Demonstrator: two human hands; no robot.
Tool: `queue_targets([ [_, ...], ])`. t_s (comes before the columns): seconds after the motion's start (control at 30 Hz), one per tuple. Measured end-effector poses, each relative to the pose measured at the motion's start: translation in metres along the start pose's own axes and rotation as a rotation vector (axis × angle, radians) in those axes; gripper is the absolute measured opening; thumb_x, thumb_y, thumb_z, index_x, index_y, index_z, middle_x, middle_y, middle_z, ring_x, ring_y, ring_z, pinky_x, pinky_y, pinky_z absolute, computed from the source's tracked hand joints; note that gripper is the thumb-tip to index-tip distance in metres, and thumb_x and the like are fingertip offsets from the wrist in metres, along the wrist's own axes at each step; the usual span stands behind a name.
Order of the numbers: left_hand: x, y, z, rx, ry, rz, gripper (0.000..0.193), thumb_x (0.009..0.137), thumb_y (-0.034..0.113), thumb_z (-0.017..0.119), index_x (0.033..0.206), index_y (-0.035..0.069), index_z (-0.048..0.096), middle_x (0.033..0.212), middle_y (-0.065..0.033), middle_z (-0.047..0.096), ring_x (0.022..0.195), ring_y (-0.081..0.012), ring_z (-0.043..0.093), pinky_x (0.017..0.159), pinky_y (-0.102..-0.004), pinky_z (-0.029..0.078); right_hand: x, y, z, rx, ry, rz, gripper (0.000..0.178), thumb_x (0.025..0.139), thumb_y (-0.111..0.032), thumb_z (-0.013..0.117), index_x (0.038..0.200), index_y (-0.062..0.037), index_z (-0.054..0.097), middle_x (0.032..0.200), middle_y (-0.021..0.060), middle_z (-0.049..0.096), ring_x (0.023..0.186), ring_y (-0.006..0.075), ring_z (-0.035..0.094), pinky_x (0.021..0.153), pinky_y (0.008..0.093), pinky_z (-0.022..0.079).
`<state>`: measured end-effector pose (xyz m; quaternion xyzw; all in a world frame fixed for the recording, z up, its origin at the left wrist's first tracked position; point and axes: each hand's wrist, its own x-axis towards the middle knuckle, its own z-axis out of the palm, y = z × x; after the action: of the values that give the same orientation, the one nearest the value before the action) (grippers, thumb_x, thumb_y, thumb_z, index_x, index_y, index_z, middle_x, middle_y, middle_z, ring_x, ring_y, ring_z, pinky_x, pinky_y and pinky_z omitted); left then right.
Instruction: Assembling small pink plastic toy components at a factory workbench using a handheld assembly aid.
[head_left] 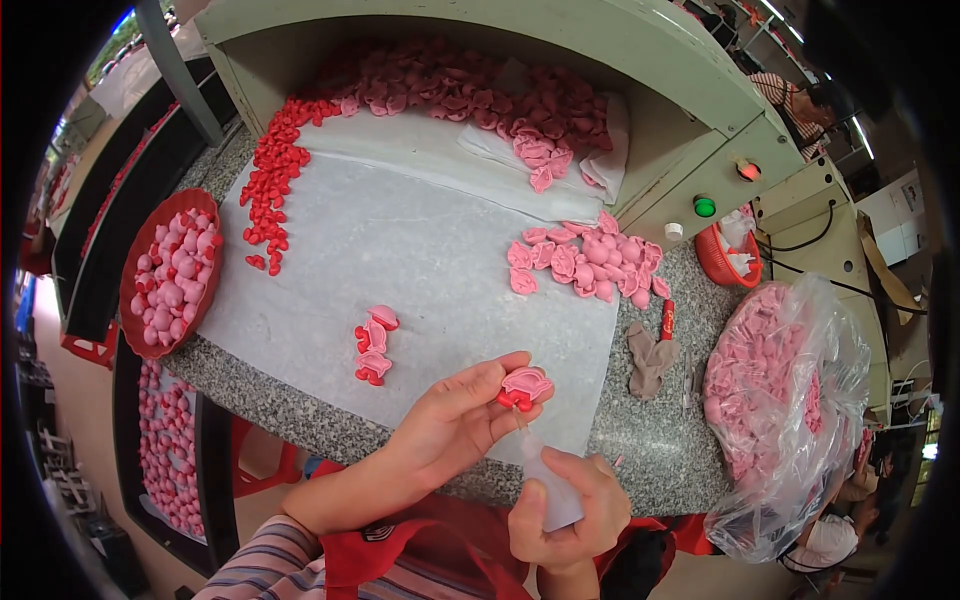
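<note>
My left hand (pixel 465 405) pinches a small moulded piece, a pink cupped shell (pixel 526 380) with a red part (pixel 514 398) at its lower side. My right hand (pixel 575 510) is wrapped round a pale translucent squeeze bottle (pixel 552 490), whose thin nozzle points up at the red part. Whether the tip touches it I cannot tell. Left of my left hand, a short row of similar pink-and-red pieces (pixel 373 350) lies on the white sheet (pixel 400 220).
Loose red pieces (pixel 268 190) and a pile of pink pieces (pixel 595 258) lie on the sheet. A red basket (pixel 133 310) stands at the left, a plastic bag of pink pieces (pixel 755 390) at the right. A red marker-like stick (pixel 667 318) and brownish cloth (pixel 650 360) lie nearby.
</note>
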<state>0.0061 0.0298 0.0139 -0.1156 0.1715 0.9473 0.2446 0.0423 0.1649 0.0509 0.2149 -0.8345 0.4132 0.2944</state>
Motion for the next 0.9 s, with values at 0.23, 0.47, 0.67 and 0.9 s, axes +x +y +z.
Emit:
queue_targets([
  [0.23, 0.001, 0.001, -0.003, 0.018, 0.108, 0.022, 0.041, 0.088, 0.022, 0.052, 0.122, 0.002, 0.041, 0.112, -0.0121, 0.052, 0.108, -0.0249, 0.050, 0.094, -0.0346, 0.042, -0.004, 0.009, -0.020, -0.103, 0.085, 0.312, 0.028, 0.071, -0.009, 0.059, 0.093, 0.0090, 0.056, 0.078, 0.0143, 0.061, 0.067, 0.0219, 0.059, 0.056, 0.0304, 0.048],
  [0.47, 0.004, 0.001, -0.013, -0.053, 0.214, -0.012, 0.041, 0.089, 0.020, 0.050, 0.122, 0.000, 0.038, 0.107, -0.0128, 0.049, 0.105, -0.0257, 0.049, 0.095, -0.0334, 0.042, -0.048, 0.142, -0.071, -0.448, 0.465, 0.693, 0.026, 0.075, -0.003, 0.064, 0.098, 0.0026, 0.057, 0.085, 0.0040, 0.059, 0.072, 0.0107, 0.054, 0.069, 0.0232, 0.045],
  [0.67, 0.002, 0.004, -0.019, -0.137, 0.221, -0.060, 0.039, 0.091, 0.021, 0.045, 0.122, -0.002, 0.038, 0.107, -0.0129, 0.048, 0.108, -0.0270, 0.048, 0.099, -0.0326, 0.040, -0.065, 0.177, -0.079, -0.294, 0.428, 0.829, 0.025, 0.073, -0.004, 0.065, 0.096, 0.0031, 0.058, 0.079, 0.0039, 0.058, 0.067, 0.0117, 0.052, 0.061, 0.0248, 0.042],
  [0.9, 0.001, 0.007, -0.018, -0.222, 0.237, -0.083, 0.039, 0.091, 0.021, 0.047, 0.124, 0.002, 0.038, 0.109, -0.0167, 0.045, 0.110, -0.0280, 0.046, 0.095, -0.0321, 0.044, 0.019, 0.069, 0.011, -0.221, 0.076, 0.395, 0.026, 0.071, -0.002, 0.063, 0.097, -0.0026, 0.059, 0.093, 0.0092, 0.057, 0.079, 0.0204, 0.055, 0.061, 0.0282, 0.046],
])
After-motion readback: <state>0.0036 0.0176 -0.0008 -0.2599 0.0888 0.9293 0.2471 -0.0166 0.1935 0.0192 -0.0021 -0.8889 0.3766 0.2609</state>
